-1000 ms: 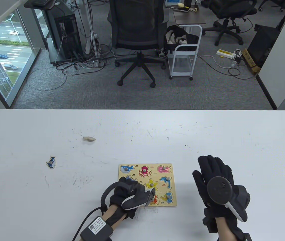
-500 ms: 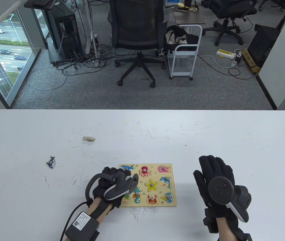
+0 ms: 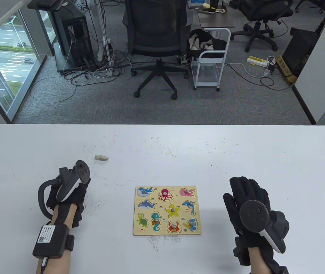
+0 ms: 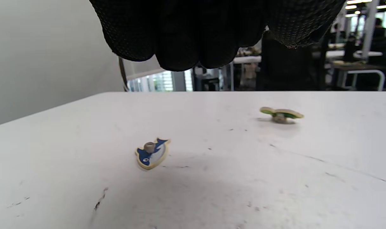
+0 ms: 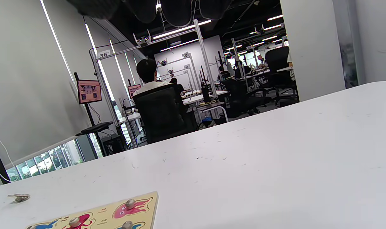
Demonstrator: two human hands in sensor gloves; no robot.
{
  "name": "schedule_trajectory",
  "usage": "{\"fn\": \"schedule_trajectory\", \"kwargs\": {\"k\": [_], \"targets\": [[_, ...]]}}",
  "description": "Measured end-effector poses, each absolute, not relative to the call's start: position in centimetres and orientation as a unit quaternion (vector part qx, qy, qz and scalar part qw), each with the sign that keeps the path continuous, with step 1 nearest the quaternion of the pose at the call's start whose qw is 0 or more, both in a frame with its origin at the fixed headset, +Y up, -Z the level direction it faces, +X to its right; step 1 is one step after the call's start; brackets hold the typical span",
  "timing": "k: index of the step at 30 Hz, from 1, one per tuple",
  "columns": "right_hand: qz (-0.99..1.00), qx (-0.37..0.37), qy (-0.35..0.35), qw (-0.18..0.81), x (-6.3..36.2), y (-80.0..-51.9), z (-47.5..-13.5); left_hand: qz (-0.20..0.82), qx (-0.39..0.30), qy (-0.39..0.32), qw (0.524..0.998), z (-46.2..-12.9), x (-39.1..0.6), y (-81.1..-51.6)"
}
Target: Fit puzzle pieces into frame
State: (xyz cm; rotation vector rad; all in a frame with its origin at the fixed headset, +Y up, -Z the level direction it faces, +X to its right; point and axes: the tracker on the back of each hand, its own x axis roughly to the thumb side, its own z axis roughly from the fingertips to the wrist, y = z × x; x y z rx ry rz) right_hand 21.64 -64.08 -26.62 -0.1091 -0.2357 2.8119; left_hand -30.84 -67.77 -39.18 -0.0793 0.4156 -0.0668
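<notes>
The yellow puzzle frame [image 3: 199,199] lies flat near the table's front middle. Several knobbed animal pieces sit in its middle and right columns; its left column shows pictures without knobs. A loose blue whale piece [image 4: 152,153] lies on the table just below my left hand's fingers [image 4: 186,47], apart from them; my left hand [image 3: 79,189] hides it in the table view and holds nothing. A second loose piece [image 3: 101,157] lies knob-down farther back, and its green edge shows in the left wrist view [image 4: 281,114]. My right hand [image 3: 233,188] is flat and open, right of the frame.
The white table [image 3: 265,148] is scuffed with dark marks. Its far edge faces an office chair [image 3: 155,37] and a white cart [image 3: 209,65] on the floor. The frame's corner with a pink piece [image 5: 134,206] shows in the right wrist view.
My left hand has left the frame's lower left and swung far left and back, stopping over the blue whale piece. The right hand has barely moved.
</notes>
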Motion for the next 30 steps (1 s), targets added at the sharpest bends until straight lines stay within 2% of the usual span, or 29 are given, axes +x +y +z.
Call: {"fn": "schedule_trajectory", "kwargs": {"k": [9,15,22,30], "targets": [[0.983,-0.039,-0.077,0.164,21.8,-64.0,-26.6,-0.098,-0.042,0.273,0.956,-41.3,-34.7,-69.6],[0.984,-0.045,-0.070,0.157,21.7,-64.1,-26.8,-0.086,-0.066,0.315,0.943,-42.7,-36.9,-72.0],[0.984,-0.053,-0.067,0.157,21.8,-64.1,-26.8,-0.078,-0.091,0.345,0.931,-43.8,-38.3,-74.7],[0.984,-0.056,-0.066,0.153,21.8,-64.1,-26.8,-0.099,-0.115,0.351,0.924,-44.6,-38.2,-76.3]]}}
